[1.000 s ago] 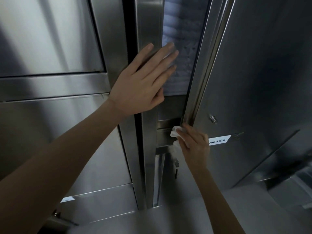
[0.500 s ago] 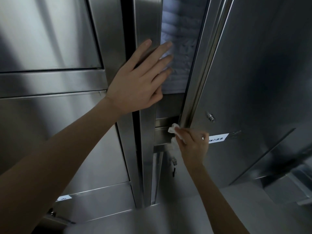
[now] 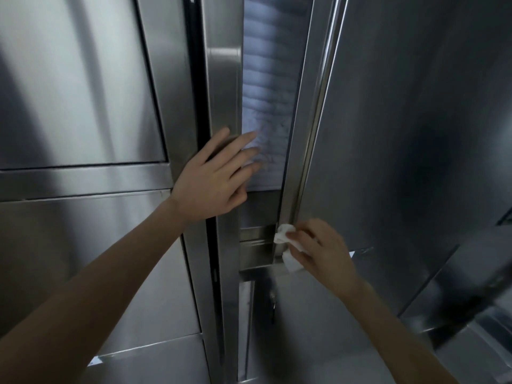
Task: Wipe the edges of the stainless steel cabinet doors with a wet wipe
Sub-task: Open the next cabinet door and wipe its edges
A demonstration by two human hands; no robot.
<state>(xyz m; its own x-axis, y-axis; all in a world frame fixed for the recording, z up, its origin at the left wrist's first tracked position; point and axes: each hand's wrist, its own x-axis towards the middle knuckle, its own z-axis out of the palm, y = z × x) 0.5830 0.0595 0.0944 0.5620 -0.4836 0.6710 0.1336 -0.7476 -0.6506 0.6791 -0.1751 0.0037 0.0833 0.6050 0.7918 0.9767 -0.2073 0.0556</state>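
A stainless steel cabinet door (image 3: 401, 134) stands ajar on the right, its inner edge (image 3: 297, 162) running down the middle of the view. My right hand (image 3: 324, 250) holds a crumpled white wet wipe (image 3: 285, 236) pressed against the bottom corner of that edge. My left hand (image 3: 213, 178) lies flat, fingers spread, on the upright steel post (image 3: 224, 79) between the doors. The fingertips reach over the gap, in front of pale blue folded linen (image 3: 267, 87) stacked inside the cabinet.
Closed steel door panels (image 3: 74, 79) fill the left side, with a lower panel (image 3: 110, 259) beneath. Below the open door is another door (image 3: 304, 328) with a small latch (image 3: 273, 297). A white label is partly hidden behind my right hand.
My right hand with the wipe has stayed at the bottom corner of the door edge, rubbing there, and now covers the label. My left hand has kept its place on the post.
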